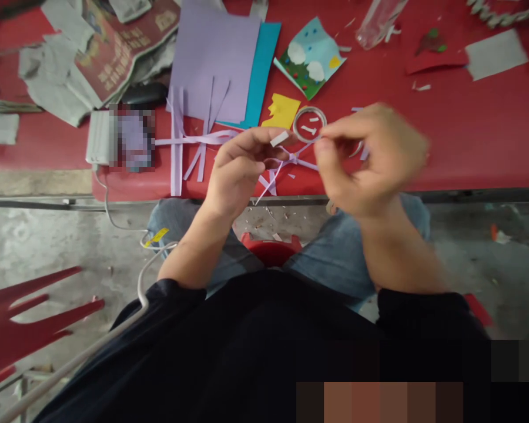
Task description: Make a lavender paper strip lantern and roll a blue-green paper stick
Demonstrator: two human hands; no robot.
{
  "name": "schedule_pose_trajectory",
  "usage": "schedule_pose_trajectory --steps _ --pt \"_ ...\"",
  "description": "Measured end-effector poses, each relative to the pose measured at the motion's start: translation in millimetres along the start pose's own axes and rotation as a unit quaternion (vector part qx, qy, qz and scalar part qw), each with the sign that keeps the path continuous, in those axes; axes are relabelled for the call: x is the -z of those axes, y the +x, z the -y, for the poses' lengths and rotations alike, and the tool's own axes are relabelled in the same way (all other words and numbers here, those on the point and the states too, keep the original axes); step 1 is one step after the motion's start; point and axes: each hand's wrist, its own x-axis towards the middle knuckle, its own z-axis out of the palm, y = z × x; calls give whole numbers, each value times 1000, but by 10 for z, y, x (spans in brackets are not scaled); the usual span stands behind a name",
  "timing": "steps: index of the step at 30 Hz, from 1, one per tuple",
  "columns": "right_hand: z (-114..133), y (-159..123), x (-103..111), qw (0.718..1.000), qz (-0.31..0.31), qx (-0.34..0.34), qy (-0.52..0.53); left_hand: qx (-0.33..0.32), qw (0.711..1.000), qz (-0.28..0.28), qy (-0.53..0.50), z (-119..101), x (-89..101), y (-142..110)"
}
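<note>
My left hand [242, 167] and my right hand [365, 158] are raised in front of the red table's near edge [467, 176]. Both pinch thin purple paper strips [291, 160] that cross between them; loose ends hang down from the left hand. A small white piece of tape [279, 138] sticks to my left fingertips. My right hand is blurred by motion, its fingers curled together on the strips. Just behind the hands a roll of clear tape [309, 122] lies on the table.
More purple strips [178, 144] and a purple sheet [216, 59] over a teal sheet [264, 64] lie at centre left. A yellow scrap [282, 110], a paper collage card [312, 56], newspapers [110, 53], a white power adapter [99, 138] and a red stool [271, 249] are nearby.
</note>
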Motion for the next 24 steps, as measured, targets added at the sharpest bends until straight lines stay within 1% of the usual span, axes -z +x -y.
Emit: schedule_pose_trajectory --steps 1,3,5,7,9,11,12,14,15,17,19,22,24 --pt "-30 5 -50 999 -30 29 -11 -15 1000 -3 11 -13 -32 -22" --pt "-32 13 -167 994 -83 70 -19 -61 996 1 69 -31 -74 -60" --pt "19 12 -272 988 -134 80 10 -114 985 17 130 -30 -91 -82" --pt "83 -4 -338 979 -176 86 58 -156 973 32 166 -10 -98 -92" --pt "128 -32 -365 977 -178 88 82 -200 961 48 186 21 -114 -98" --pt "150 -63 -367 982 -164 69 61 -230 953 46 193 47 -147 -112" --pt "155 -74 -362 984 -163 53 42 -236 952 44 192 56 -166 -123" --pt "165 -84 -345 984 -172 34 20 -228 954 32 191 65 -200 -151" --pt "172 -82 -332 983 -179 36 23 -220 955 29 195 66 -211 -166" --pt "191 -73 -298 980 -181 63 48 -215 953 30 210 66 -218 -189" --pt "215 -67 -258 980 -170 82 69 -227 947 34 224 68 -209 -201" --pt "245 -70 -208 984 -151 68 62 -254 932 40 255 77 -189 -206" --pt "258 -71 -192 986 -150 59 48 -260 922 28 284 86 -181 -210"
